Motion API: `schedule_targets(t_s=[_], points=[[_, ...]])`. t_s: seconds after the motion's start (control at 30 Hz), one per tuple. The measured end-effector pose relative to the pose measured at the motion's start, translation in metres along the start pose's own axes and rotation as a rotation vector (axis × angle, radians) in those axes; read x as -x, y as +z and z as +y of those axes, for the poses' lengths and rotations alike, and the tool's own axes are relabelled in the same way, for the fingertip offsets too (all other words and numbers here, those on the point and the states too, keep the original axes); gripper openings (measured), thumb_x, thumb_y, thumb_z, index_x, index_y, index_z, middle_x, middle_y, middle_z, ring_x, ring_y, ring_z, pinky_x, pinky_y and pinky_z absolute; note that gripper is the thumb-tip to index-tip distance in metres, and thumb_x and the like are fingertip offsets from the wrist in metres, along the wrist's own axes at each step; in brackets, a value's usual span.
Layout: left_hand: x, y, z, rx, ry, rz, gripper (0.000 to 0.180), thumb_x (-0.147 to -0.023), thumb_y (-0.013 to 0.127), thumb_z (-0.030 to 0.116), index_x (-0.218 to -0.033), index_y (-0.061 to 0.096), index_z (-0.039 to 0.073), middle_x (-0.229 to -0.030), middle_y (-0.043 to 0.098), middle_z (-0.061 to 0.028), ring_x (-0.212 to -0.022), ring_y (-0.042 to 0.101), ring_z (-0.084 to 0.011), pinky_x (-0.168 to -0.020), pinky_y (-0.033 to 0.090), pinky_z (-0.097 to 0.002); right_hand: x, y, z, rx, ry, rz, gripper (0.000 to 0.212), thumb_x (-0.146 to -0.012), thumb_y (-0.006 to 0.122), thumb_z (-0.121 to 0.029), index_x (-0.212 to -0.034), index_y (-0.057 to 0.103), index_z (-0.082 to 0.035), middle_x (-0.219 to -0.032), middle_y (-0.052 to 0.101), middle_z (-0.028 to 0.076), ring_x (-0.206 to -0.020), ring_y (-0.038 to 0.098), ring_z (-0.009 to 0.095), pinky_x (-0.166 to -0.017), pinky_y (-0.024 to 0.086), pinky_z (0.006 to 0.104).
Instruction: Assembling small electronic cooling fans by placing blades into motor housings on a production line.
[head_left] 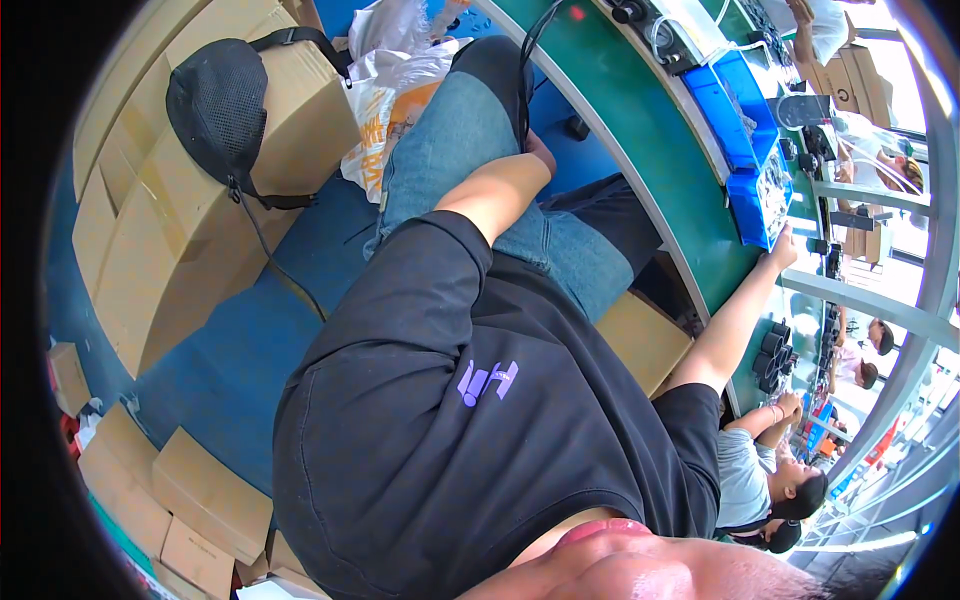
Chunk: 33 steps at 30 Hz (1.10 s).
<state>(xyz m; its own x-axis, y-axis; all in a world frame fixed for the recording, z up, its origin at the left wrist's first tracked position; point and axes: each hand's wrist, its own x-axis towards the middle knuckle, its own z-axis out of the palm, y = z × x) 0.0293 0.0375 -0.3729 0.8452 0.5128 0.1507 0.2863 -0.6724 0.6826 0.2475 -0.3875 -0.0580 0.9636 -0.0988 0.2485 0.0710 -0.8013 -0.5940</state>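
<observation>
My right arm reaches out over the green-topped workbench (645, 120). At its end, my right hand (782, 250) is beside the end of a blue parts bin (748, 212), its fingers looking curled. Whether it grips the bin's rim or a small piece is too small to make out. That bin holds small shiny pieces, and a second blue bin (715, 110) adjoins it. My left arm is bent across my thigh. Only the back edge of my left hand (541, 155) shows beside my knee, next to dark hanging cables (526, 75); its fingers are hidden.
A cardboard box (150, 230) at left carries a black mesh bag (218, 110). Beside my leg is a white plastic bag (375, 95). More boxes (210, 495) stand lower left. Round black parts (772, 355) lie on the bench, near another person (745, 475). Metal posts (880, 305) rise beyond.
</observation>
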Motion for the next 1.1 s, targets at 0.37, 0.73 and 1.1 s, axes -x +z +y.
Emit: schedule_targets(t_s=[0.37, 0.73, 1.1], points=[[-0.02, 0.023, -0.003, 0.196, 0.145, -0.144, 0.066, -0.109, 0.052, 0.052, -0.16, 0.052, 0.01, -0.161, 0.055, -0.0167, -0.148, 0.051, -0.0395, -0.125, 0.037, -0.053, 0.034, 0.02, -0.045, -0.04, 0.043, 0.252, 0.044, -0.098, 0.068, -0.042, -0.092, 0.086, -0.003, -0.085, 0.081, 0.018, -0.081, 0.074, 0.033, -0.08, 0.057, 0.042], [-0.023, -0.009, -0.009, 0.146, 0.165, -0.41, 0.073, -0.112, 0.05, 0.057, -0.168, 0.044, 0.01, -0.169, 0.049, -0.0153, -0.155, 0.046, -0.0371, -0.133, 0.031, -0.0503, 0.004, 0.009, -0.055, 0.181, 0.046, 0.226, 0.046, -0.097, 0.068, -0.042, -0.084, 0.082, 0.0, -0.087, 0.079, 0.02, -0.079, 0.071, 0.042, -0.076, 0.058, 0.049], [-0.062, -0.081, -0.011, -0.7, 0.823, -0.601, 0.077, -0.115, 0.027, 0.064, -0.176, 0.028, 0.017, -0.179, 0.032, -0.0135, -0.163, 0.032, -0.0384, -0.135, 0.021, -0.0604, -0.041, 0.023, -0.053, 0.059, -0.126, 0.28, 0.047, -0.098, 0.072, -0.035, -0.069, 0.069, 0.002, -0.072, 0.07, 0.018, -0.064, 0.061, 0.039, -0.067, 0.051, 0.0489]])
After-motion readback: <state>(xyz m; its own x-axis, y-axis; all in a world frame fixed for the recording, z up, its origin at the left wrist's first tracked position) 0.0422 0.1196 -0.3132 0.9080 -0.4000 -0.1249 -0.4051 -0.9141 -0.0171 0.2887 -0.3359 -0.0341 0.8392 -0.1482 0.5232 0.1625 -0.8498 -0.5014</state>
